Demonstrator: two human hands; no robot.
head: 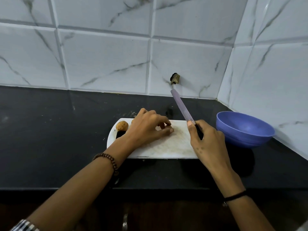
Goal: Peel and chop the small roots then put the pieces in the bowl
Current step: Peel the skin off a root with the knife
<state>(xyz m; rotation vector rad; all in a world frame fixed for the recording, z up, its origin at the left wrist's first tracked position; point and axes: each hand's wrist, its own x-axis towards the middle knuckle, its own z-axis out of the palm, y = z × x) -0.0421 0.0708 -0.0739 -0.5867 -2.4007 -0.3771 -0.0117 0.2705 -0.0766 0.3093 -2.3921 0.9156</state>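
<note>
Right hand (208,144) grips knife (182,106), blade raised | left hand (148,129) curled on board (166,147), hold unclear | root (122,126) left of it | bowl (245,135) right of right hand

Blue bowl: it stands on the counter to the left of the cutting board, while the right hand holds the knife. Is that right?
No. The head view shows the blue bowl on the counter to the right of the cutting board, not the left. The right hand does hold the knife.
</note>
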